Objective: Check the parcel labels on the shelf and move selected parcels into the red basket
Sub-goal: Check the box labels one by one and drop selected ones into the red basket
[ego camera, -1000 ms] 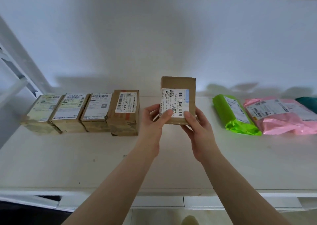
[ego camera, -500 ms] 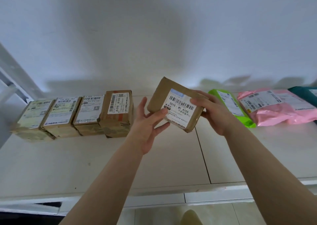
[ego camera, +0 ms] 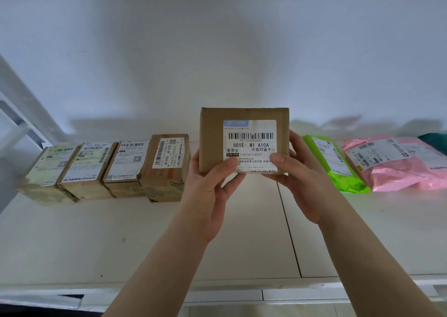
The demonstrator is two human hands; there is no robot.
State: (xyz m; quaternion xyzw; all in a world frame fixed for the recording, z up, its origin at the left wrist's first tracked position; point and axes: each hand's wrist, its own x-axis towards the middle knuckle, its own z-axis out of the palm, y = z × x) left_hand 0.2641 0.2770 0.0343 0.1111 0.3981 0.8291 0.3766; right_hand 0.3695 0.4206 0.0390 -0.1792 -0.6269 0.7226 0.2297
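Both hands hold one brown cardboard parcel (ego camera: pixel 244 140) up above the middle of the white shelf (ego camera: pixel 121 239), its face upright toward the camera. The left hand (ego camera: pixel 210 195) grips its lower left corner, thumb on the front; the right hand (ego camera: pixel 302 179) grips the lower right corner, thumb pressed on the white label (ego camera: pixel 250 145), which reads "501E- M1 A10A" under a barcode.

On the shelf to the left, four labelled brown boxes (ego camera: pixel 108 169) stand touching in a row. To the right lie a green mailer bag (ego camera: pixel 336 164), just beside it a pink mailer bag (ego camera: pixel 396 162), and at the far right edge a dark teal parcel (ego camera: pixel 435 140), mostly cut off.

A seam (ego camera: pixel 289 229) runs across the shelf top. A plain white wall (ego camera: pixel 217 50) rises behind.
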